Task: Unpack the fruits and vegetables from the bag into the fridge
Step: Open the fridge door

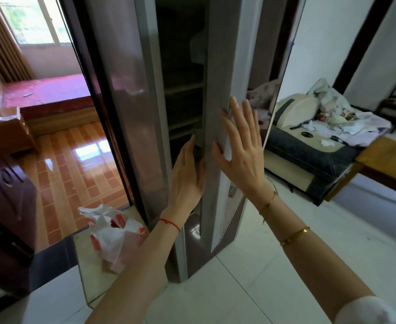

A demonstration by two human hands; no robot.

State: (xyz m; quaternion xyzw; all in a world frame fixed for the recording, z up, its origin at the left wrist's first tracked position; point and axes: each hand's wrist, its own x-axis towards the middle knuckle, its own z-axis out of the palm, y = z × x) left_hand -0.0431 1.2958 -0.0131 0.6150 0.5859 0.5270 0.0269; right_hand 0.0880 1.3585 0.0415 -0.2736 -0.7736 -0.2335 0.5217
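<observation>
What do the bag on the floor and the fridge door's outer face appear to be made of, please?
The bag looks like thin plastic film, white with red print: it is crumpled and slightly see-through. The fridge door seems to have a glossy, mirror-like face, perhaps glass or polished metal: it reflects the room.

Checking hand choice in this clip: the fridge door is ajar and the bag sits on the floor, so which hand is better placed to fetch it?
Left, probably. The bag lies low on the left hand's side; the right hand rests flat on the door and can hold it.
</observation>
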